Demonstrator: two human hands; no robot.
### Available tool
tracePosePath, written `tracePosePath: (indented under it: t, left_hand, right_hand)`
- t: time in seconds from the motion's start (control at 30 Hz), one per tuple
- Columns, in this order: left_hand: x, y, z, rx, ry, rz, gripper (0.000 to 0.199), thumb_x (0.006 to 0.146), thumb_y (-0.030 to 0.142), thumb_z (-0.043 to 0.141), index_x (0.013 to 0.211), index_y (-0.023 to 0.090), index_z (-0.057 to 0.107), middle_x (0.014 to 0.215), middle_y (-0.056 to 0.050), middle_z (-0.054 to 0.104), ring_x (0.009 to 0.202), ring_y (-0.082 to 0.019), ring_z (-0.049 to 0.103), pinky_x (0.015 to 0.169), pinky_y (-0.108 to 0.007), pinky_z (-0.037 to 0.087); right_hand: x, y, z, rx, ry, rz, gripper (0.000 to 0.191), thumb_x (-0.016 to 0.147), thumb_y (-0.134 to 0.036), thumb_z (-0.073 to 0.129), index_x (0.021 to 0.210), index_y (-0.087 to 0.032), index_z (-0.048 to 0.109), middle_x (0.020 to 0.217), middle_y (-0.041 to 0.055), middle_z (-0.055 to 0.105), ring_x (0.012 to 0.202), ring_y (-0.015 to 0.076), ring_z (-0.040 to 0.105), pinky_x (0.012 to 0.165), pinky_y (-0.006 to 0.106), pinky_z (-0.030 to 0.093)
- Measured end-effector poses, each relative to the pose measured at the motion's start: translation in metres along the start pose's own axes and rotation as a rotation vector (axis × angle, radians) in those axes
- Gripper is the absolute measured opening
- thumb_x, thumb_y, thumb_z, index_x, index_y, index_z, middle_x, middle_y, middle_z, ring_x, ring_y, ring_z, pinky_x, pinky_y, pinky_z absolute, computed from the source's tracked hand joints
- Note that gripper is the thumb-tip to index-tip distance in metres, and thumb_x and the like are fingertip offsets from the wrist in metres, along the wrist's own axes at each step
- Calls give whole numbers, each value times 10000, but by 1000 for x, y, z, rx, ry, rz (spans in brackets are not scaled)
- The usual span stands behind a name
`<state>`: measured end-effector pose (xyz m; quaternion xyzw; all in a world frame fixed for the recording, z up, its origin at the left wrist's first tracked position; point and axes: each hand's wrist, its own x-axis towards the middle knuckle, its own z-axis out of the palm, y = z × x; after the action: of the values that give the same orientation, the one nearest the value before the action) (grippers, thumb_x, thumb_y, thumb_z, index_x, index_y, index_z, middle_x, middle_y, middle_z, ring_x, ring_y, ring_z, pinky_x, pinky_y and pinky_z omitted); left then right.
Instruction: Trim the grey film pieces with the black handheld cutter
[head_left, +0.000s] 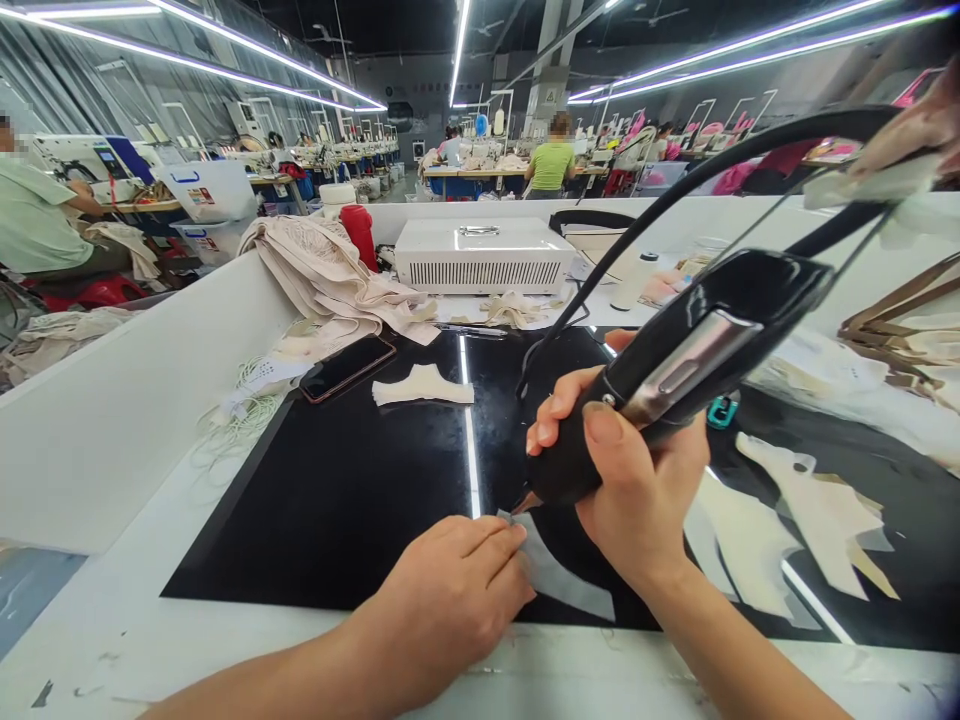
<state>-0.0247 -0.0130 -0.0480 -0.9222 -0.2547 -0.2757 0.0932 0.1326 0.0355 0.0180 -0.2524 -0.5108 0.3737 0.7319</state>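
Note:
My right hand [637, 480] is wrapped around a black corded hot-knife-style hand tool [675, 350] with a metal lever along its side. The tool slants down to the left, its narrow tip at the upper end of a thin greyish fabric piece [566, 575]. Fingers together, my left hand [465, 590] pinches that piece against the black mat [315, 520], close beside the tip; the fingertips partly hide the contact. Right of my right hand lie cream cut pieces [750, 540] and more cut pieces [814, 500]. Another cream piece [424, 385] lies alone farther back on the mat.
A phone [349, 367] rests at the mat's back left, by piled beige fabric [322, 270] and tangled thread [240, 420]. Behind stands a white vented box [480, 255]. The tool's black cable [637, 230] arches overhead. At upper right, another hand [911, 130] shows. People sit at machines beyond.

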Motion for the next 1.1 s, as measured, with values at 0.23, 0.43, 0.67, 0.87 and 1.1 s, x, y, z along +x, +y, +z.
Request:
tracePosePath:
  t: [0.23, 0.43, 0.67, 0.87, 1.1]
  left_hand:
    - [0, 1, 0, -3, 8, -5, 226, 1078, 206, 512, 969, 106, 684, 1066, -72, 778, 1002, -188, 735, 838, -322, 623]
    - [1, -1, 0, 10, -2, 2, 248, 1092, 230, 483, 984, 115, 675, 1062, -71, 767, 1002, -180, 728, 836, -315, 615]
    - [-1, -2, -2, -35, -48, 9, 241, 1090, 304, 496, 1130, 133, 661, 1155, -99, 737, 1055, -220, 712, 807, -357, 616]
    - [-2, -5, -3, -15, -63, -7, 289, 1104, 313, 446, 1172, 143, 669, 1183, -95, 743, 1058, -224, 718, 854, -368, 618]
    - [1, -11, -8, 1, -98, -57, 288, 1093, 302, 463, 1214, 132, 661, 1223, -110, 739, 1105, -242, 712, 918, -399, 620]
  right_hand:
    - [2, 4, 7, 39, -23, 1, 353, 871, -357, 803, 1116, -289, 557, 792, -62, 655, 574, 131, 608, 535, 297, 547]
    - [4, 4, 7, 17, -26, 11, 359, 869, -358, 797, 1104, -287, 536, 789, -60, 656, 580, 136, 611, 537, 303, 557]
    - [-1, -23, -16, -57, -2, -5, 358, 821, -338, 859, 1025, -308, 566, 859, -36, 673, 637, 159, 638, 542, 323, 556]
    - [-13, -43, -39, -152, 41, -28, 278, 857, -362, 828, 1062, -297, 652, 859, -28, 663, 637, 157, 636, 563, 338, 570]
    - [-15, -43, -45, -160, 46, -43, 254, 887, -343, 799, 1091, -307, 651, 869, -34, 658, 649, 152, 630, 583, 338, 563]
